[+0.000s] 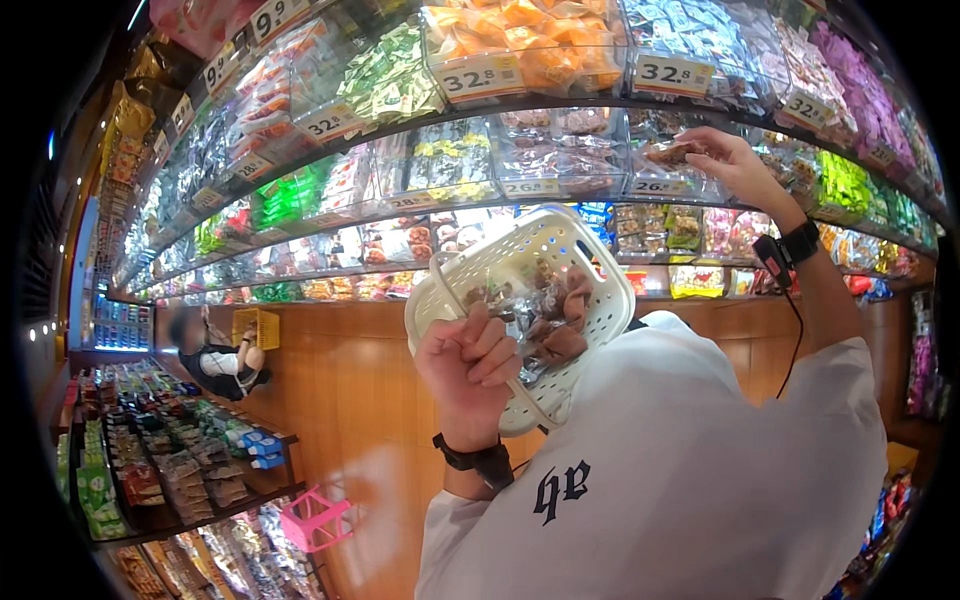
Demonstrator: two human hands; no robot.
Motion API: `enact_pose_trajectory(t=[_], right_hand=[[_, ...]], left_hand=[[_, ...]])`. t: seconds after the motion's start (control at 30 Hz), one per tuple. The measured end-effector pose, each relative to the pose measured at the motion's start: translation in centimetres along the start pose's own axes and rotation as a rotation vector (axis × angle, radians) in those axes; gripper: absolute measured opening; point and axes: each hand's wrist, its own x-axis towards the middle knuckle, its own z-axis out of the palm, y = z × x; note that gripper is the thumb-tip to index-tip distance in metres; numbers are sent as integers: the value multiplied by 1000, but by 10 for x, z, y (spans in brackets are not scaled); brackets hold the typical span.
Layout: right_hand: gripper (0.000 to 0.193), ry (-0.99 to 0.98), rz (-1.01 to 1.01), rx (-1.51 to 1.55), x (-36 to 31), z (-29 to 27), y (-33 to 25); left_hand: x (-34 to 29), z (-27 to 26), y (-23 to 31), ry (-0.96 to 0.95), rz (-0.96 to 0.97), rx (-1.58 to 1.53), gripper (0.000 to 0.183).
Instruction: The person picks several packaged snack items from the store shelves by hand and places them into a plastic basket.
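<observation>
My right hand [725, 160] is out over a clear bin [712, 190] on the middle shelf, thumb and fingers nearly closed around a brown packet [668, 153]. The pinch looks light and mostly at the fingertips; how firmly the wrapper sits between them I cannot tell. The packet is just above the price card [660, 187], near the bin's front wall, with the edge of the upper shelf [600, 103] close above my knuckles.

My left hand [468, 365] is curled into a loose fist over the handle [450, 285] of the cream basket [625, 290], which hangs in front of my body, below and to the left of the bin. Inside it lie brown pieces and clear wrapped packets [560, 335].

To do this well, I'd want the pads over the packet's body rather than a loose wrapper corner — thin film slips easily. A level wrist suits the low gap, and any lift should clear the front wall without scraping it. The cable [797, 330] hanging from my right wrist band [800, 242] could catch on the lower shelves, so a slow, wide path seems best. The basket is best steady, mouth upward — a tilt might spill what it holds.
</observation>
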Motion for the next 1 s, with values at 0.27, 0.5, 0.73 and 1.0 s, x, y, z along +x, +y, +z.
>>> enact_pose_trajectory(t=[0.27,0.5,0.73,1.0], right_hand=[[44,280,-21,-1093,72,8,108],[50,187,300,-1036,97,8,125],[76,-83,548,-1009,91,-8,137],[23,-29,-161,-391,-17,94,0]], left_hand=[[-17,-16,19,30,30,-26,24],[-29,-7,8,84,48,-18,21],[-16,14,-13,114,59,45,23],[6,30,-29,87,13,67,23]])
